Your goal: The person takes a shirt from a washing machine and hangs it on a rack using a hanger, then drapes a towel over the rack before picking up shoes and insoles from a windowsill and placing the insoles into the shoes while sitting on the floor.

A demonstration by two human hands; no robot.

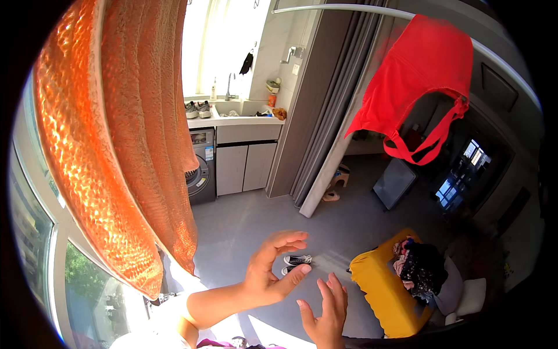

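My left hand (273,270) is raised at the lower middle, its fingers curved and apart from the thumb, with nothing between them. Close by on the right, my right hand (326,311) is also held up with spread fingers and holds nothing. Neither hand touches anything. An orange textured towel (133,128) hangs in long folds on the left, near my left forearm. At the upper right, a red bra (418,75) with dangling straps hangs from a white rod (349,8).
A yellow-covered seat (383,285) bears a pile of dark clothes (421,267) at the lower right. Black-and-white sneakers (297,261) stand on the grey floor. Further back are a washing machine (201,174), a sink cabinet (247,163) and a grey curtain (331,104). Windows line the left.
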